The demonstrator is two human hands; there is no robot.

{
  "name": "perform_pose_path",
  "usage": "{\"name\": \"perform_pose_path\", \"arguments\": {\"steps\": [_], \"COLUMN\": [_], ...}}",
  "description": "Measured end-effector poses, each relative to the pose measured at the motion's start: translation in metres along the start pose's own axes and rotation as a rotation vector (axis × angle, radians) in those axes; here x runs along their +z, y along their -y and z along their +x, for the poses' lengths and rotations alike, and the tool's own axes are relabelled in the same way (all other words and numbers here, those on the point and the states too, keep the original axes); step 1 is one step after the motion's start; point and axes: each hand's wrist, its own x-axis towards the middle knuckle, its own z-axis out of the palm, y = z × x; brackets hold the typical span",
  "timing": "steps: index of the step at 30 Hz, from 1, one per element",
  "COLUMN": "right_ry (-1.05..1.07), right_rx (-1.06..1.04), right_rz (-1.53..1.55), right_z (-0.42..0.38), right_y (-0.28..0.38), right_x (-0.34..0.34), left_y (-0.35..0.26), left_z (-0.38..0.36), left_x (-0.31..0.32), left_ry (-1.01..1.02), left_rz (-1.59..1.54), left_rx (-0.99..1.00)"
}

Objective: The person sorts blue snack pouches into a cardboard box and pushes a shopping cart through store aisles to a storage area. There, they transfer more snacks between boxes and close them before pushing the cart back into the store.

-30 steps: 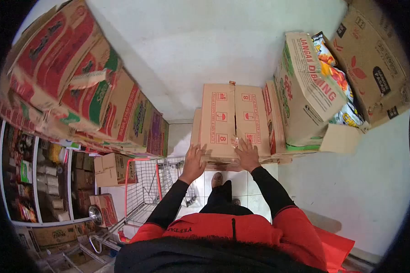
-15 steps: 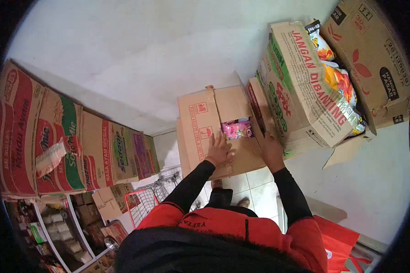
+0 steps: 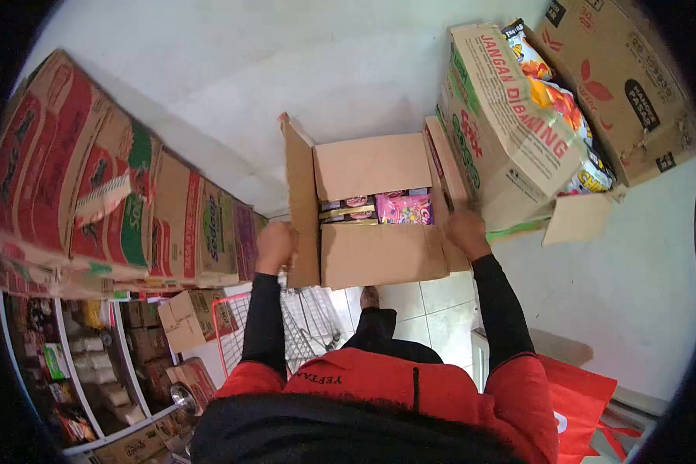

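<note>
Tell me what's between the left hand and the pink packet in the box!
A cardboard flap, then dark packets; the head view shows both.

Matt brown cardboard box [image 3: 383,259] holds glossy plastic packets [image 3: 406,209]; floor tiles [image 3: 435,311] shine smoothly.

Soft light, dark fisheye rim, edges bowed.

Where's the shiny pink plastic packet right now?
The pink packet lies inside the open brown cardboard box, near the middle of the head view, just right of the dark packets with gold edges.
</note>
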Motion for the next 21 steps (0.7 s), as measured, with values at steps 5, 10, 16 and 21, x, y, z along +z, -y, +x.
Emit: {"name": "perform_pose_path", "arguments": {"steps": [5,10,16,21], "right_ry": [-0.061,0.011,0.14,0.131], "right_rx": [0.063,0.092,0.143,0.103], "right_rz": [0.066,0.185,0.14,0.167], "right_z": [-0.126,-0.279,-0.421,-0.489], "right_y": [-0.003,-0.013,-0.037,-0.07], "right_x": [-0.023,-0.026,0.023,0.048], "left_y": [-0.01,-0.03,-0.055,-0.085], "left_z": [-0.119,-0.257,-0.366,-0.399], "left_x": [-0.028,-0.023,0.008,0.024], "left_ry": [-0.11,-0.141,-0.012,0.082], "left_rz": [-0.008,0.001,-0.021,-0.008], "left_rx": [0.185,0.162,0.305,0.435]}}
